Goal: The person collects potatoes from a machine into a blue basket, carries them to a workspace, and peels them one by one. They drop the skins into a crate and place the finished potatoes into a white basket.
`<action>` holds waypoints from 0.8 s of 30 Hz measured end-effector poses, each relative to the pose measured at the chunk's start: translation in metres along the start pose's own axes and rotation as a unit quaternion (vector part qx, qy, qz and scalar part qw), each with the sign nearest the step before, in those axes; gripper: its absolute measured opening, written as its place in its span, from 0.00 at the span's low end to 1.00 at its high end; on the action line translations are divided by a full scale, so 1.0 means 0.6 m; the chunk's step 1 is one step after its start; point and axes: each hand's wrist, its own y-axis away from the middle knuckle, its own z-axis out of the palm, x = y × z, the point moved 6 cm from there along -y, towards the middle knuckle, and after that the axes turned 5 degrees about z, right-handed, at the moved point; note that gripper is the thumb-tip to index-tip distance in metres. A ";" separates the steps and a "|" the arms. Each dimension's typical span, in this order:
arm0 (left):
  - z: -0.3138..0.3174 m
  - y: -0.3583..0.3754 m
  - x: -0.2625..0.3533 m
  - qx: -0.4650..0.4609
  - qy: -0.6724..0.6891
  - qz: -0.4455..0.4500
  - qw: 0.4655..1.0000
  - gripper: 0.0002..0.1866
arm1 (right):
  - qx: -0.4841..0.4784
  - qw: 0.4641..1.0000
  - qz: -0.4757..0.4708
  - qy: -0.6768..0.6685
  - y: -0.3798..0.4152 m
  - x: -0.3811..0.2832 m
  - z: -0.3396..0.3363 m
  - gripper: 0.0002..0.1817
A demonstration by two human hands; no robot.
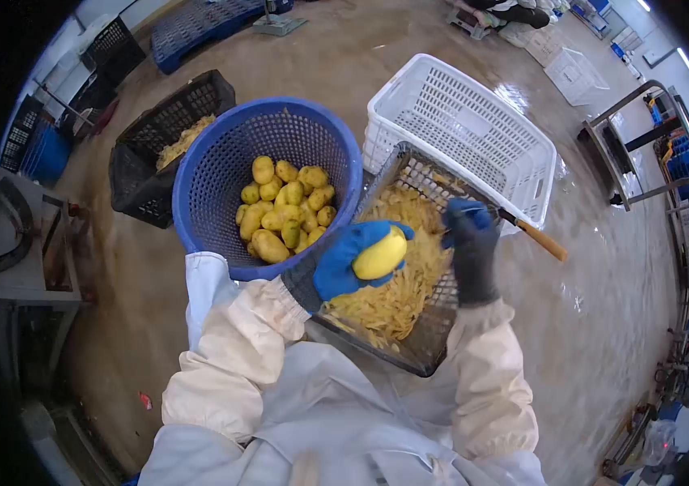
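My left hand, in a blue-coated glove, holds a peeled yellow potato above a black crate of potato peelings. Over the crate's right side, my gloved right hand is closed and slightly blurred; what it grips is too small to make out. Left of the crate stands a blue perforated basket with several unpeeled potatoes inside. A tool with a wooden handle lies across the crate's right edge, beyond my right hand.
A white crate stands behind the peelings crate. Behind the blue basket is a black crate with peelings. Machinery stands at far left, a metal cart at right. Part of another person shows at the top.
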 end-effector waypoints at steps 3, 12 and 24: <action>0.008 -0.007 0.003 -0.031 -0.047 0.000 0.998 0.24 | 0.077 0.996 -0.029 -0.043 -0.010 -0.014 -0.037 0.08; 0.005 0.001 -0.004 -0.006 0.025 -0.017 1.000 0.28 | 0.026 0.997 -0.031 -0.073 -0.031 0.016 -0.060 0.11; 0.049 0.013 0.016 -0.073 -0.189 0.033 0.979 0.43 | 0.018 0.999 -0.017 -0.022 -0.025 0.018 -0.056 0.10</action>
